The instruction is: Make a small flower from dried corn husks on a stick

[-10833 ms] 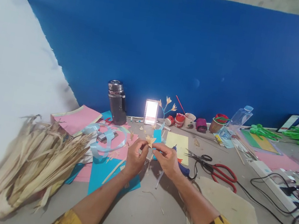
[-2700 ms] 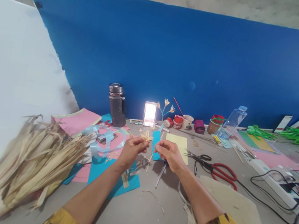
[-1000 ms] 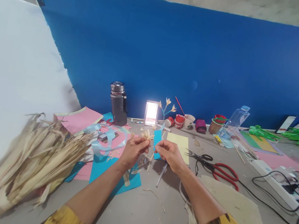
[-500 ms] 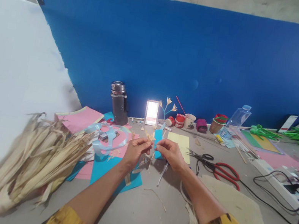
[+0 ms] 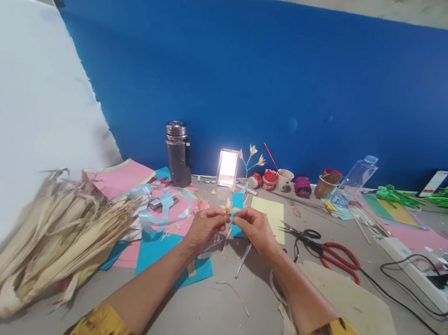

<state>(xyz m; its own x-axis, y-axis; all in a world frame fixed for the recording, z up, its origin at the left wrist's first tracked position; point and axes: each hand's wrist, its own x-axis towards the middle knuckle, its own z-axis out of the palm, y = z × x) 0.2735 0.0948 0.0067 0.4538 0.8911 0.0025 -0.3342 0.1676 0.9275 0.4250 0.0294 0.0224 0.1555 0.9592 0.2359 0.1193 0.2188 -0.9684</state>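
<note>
My left hand [image 5: 208,225] pinches a small pale flower [image 5: 228,207], which looks made of dried corn husk, by its base. Close beside it, my right hand [image 5: 255,228] is closed, with finger and thumb on a petal at the flower's right side. Behind the fingers lies a narrow blue paper strip [image 5: 238,200] on the table. A finished branch of similar flowers [image 5: 253,150] on a blue stem stands upright at the back. Below my left forearm is a blue sheet [image 5: 152,253] with husk scraps on it.
A bundle of dried husks [image 5: 50,241] fills the left. A dark flask [image 5: 178,154] stands at the back. Light-blue ribbon [image 5: 165,203] lies by my left hand. To the right are scissors [image 5: 338,257], a power strip [image 5: 415,264] with cables, and a plastic bottle [image 5: 359,177].
My right fingertips have closed in on the flower and now meet a petal, which spreads out to the right. My left hand has barely moved.
</note>
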